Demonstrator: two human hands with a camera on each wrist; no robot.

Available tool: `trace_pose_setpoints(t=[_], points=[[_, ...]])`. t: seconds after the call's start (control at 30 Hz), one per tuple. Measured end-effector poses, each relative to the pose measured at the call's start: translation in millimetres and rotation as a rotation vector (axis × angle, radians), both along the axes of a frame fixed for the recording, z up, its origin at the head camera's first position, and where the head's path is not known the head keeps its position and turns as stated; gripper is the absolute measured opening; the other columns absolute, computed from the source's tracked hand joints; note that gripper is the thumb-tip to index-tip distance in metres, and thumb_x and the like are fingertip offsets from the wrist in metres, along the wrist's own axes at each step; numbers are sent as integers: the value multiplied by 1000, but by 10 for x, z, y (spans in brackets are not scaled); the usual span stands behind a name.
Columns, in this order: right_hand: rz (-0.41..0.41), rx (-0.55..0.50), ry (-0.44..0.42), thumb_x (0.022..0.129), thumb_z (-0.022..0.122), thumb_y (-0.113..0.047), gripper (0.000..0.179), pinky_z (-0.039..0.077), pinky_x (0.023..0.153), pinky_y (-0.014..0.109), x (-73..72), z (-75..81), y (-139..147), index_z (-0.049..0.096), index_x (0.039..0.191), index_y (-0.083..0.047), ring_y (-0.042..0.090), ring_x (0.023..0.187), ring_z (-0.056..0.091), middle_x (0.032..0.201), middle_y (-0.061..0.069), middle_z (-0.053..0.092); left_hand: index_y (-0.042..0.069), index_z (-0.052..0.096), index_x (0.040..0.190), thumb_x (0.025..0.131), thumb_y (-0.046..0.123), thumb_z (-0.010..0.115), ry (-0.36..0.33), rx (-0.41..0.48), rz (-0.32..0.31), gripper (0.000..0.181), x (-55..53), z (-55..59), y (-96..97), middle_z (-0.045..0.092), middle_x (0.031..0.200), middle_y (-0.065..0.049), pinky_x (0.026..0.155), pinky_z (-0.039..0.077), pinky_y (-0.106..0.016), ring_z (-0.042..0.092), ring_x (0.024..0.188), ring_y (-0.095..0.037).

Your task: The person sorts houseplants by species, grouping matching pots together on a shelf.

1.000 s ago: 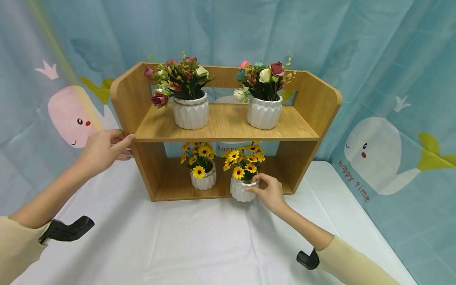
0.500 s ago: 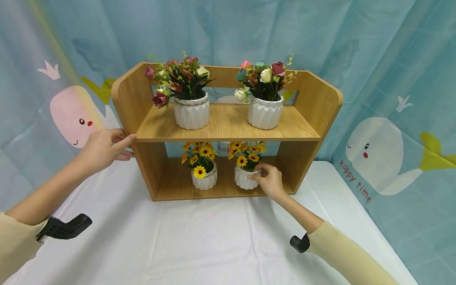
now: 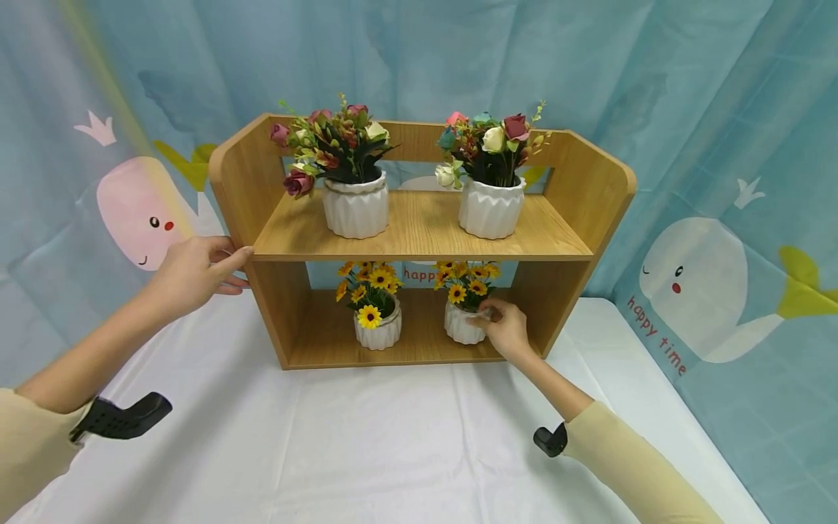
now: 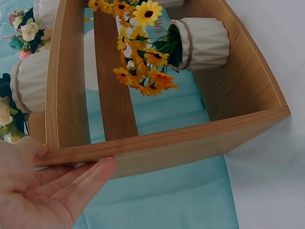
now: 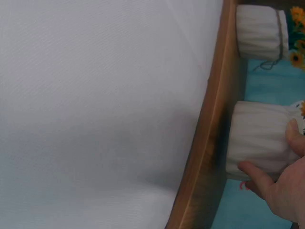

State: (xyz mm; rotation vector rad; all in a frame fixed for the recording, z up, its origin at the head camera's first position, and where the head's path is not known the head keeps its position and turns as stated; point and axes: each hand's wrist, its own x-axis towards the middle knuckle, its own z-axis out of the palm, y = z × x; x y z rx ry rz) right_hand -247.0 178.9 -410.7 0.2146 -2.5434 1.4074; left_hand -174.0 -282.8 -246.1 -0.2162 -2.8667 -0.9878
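Note:
My right hand [image 3: 511, 331] holds a small white flowerpot [image 3: 463, 324] with yellow sunflowers by its right rim. It stands upright on the lower board of a two-tier wooden shelf [image 3: 419, 247]. In the right wrist view, the thumb lies at the rim of this flowerpot [image 5: 259, 138] and the fingers along its side. Around the shelf's left side panel, my left hand [image 3: 193, 276] grips the front edge. A second sunflower pot [image 3: 378, 329] sits to the left on the same lower board; the left wrist view shows twine round its neck [image 4: 205, 43].
On the upper board stand two larger white pots, a left one [image 3: 356, 207] and a right one [image 3: 491, 209], with artificial roses. A white cloth [image 3: 380, 444] covers the table. Blue printed curtains [image 3: 687, 87] hang behind and beside the shelf.
My right hand has moved the sunflower pot back from the shelf's front edge onto the lower board and slightly right. My left hand keeps its grip on the side panel.

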Motion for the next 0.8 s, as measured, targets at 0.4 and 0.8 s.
trace_pose_setpoints(t=[0.4, 0.8], points=[[34, 32, -15, 91, 84, -13, 23, 29, 48, 20, 77, -124, 137, 70, 105, -2, 3, 47, 32, 57, -3, 39, -22, 56, 129, 114, 31, 49, 44, -3, 15, 55, 36, -47, 23, 67, 117, -42, 62, 56, -13, 80, 79, -34], [52, 35, -3, 96, 77, -6, 35, 61, 94, 49, 266, -37, 254, 68, 129, 3, 43, 113, 73, 127, 27, 71, -13, 68, 122, 111, 30, 56, 139, -63, 5, 45, 239, -310, -58, 76, 102, -30, 62, 60, -24, 79, 76, -32]])
